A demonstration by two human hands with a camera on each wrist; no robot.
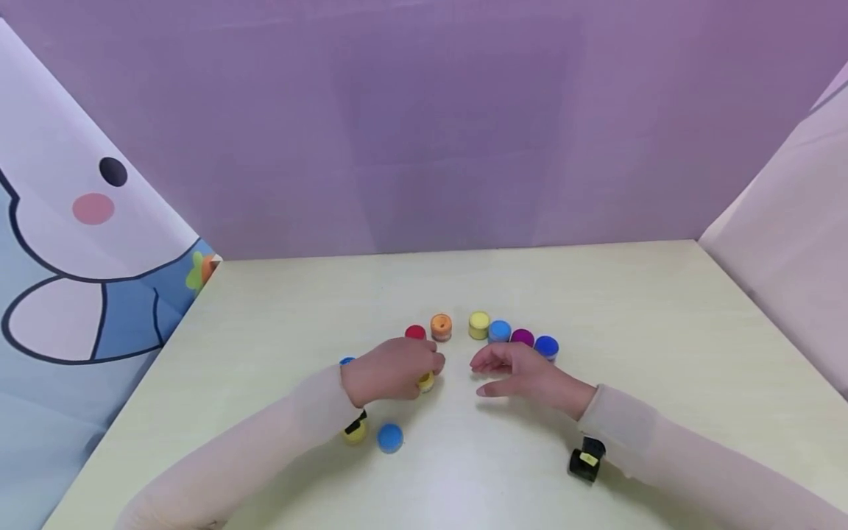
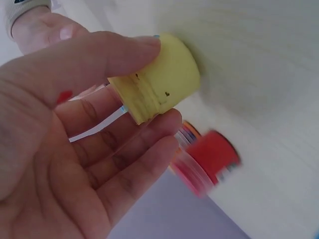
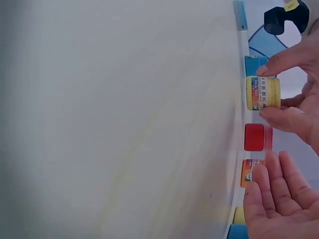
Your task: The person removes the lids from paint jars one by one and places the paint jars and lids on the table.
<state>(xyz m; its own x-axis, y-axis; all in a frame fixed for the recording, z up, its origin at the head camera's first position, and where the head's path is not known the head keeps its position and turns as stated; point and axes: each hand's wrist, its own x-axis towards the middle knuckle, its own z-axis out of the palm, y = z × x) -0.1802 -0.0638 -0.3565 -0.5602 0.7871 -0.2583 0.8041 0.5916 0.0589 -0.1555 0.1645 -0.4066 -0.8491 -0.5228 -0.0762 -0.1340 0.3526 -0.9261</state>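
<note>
Between its thumb and fingers, my left hand (image 1: 392, 368) grips a small yellow paint jar (image 2: 172, 74), tilted in the left wrist view. A printed label shows on this jar in the right wrist view. Just beyond that hand sit a red jar (image 1: 415, 333) and an orange jar (image 1: 441, 327). My right hand (image 1: 530, 377) holds nothing; its fingers are loosely bent and apart from the thumb. Close behind it stand a second yellow jar (image 1: 479, 325), a light blue jar (image 1: 500, 330), a purple jar (image 1: 523, 337) and a dark blue jar (image 1: 547, 347).
Nearer the front of the pale table (image 1: 464, 471), a blue-topped jar (image 1: 390, 438) stands beside another yellow jar (image 1: 355, 434), partly hidden by the left wrist. One more blue jar (image 1: 347, 361) peeks out behind that wrist. A purple backdrop (image 1: 457, 132) rises behind the table.
</note>
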